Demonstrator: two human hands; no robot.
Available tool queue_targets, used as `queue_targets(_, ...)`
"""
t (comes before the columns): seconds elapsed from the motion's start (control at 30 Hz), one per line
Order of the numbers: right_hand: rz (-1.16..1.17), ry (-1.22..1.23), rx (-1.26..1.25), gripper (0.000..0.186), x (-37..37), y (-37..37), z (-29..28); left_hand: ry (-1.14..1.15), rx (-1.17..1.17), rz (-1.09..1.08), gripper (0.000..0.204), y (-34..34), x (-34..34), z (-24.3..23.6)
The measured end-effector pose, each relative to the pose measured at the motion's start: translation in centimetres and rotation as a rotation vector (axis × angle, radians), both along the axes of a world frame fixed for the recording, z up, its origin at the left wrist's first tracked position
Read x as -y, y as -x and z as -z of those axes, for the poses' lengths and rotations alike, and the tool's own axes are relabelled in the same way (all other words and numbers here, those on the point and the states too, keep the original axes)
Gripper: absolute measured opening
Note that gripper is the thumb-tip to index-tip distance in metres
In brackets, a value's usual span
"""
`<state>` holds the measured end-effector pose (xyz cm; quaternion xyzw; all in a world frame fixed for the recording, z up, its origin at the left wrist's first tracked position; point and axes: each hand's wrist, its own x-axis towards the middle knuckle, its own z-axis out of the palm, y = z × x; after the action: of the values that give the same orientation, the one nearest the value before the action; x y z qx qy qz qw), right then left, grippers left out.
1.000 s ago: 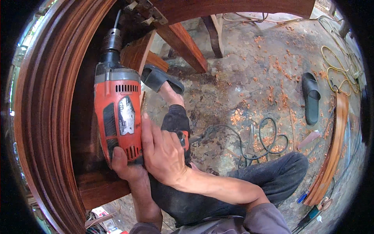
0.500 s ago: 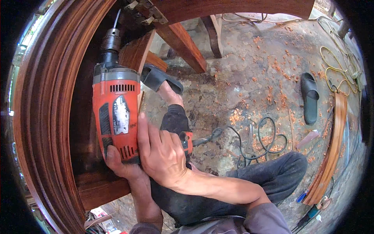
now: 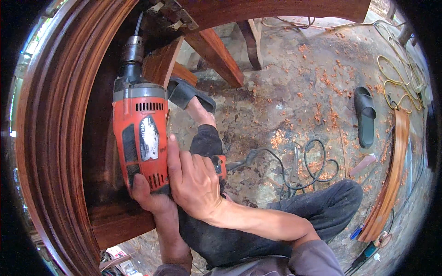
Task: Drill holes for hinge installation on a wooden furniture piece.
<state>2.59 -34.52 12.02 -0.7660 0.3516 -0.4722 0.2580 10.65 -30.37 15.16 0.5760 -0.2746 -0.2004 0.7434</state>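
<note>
A red electric drill (image 3: 140, 124) with a grey front collar points up and away from me, seen from its side. From its metal chuck (image 3: 133, 49) a thin bit (image 3: 139, 24) reaches toward the dark inner corner of a wooden frame; the tip's contact is hard to make out. My left hand (image 3: 154, 198) grips the drill's rear end, thumb on the casing. Wrapped at the drill's right side is my right hand (image 3: 195, 184), index finger laid along the body and the other fingers curled; the handle beneath is mostly hidden.
Moulded dark wood (image 3: 53, 129) curves along the left. Metal fittings (image 3: 179, 20) sit by the far corner, above wooden legs (image 3: 216, 55). A black cord (image 3: 281, 161) loops over the shavings-strewn floor. At right lie a black sandal (image 3: 365, 117), a wooden strip (image 3: 389, 179) and yellow cable (image 3: 396, 83).
The drill has shifted slightly right and toward me, its rear swinging right. Both hands have moved with it and keep their grip.
</note>
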Motion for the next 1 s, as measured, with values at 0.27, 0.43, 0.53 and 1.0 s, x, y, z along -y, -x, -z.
queue_targets(0.27,0.037,0.045,-0.002,0.071,0.0,-0.2,0.2,0.029,0.066,0.052,0.077,0.1,-0.1,0.5)
queue_targets(0.43,0.063,0.068,0.061,0.071,0.1,-0.2,0.2,0.039,0.061,0.104,0.083,-0.3,0.5,0.4)
queue_targets(0.53,0.059,0.069,-0.056,0.072,-0.2,0.1,-0.1,0.006,0.027,0.131,0.087,0.3,0.4,-0.1)
queue_targets(1.0,0.173,0.102,-0.141,0.066,-1.5,0.1,-2.3,0.179,-0.163,0.307,0.097,-0.3,0.8,-1.1)
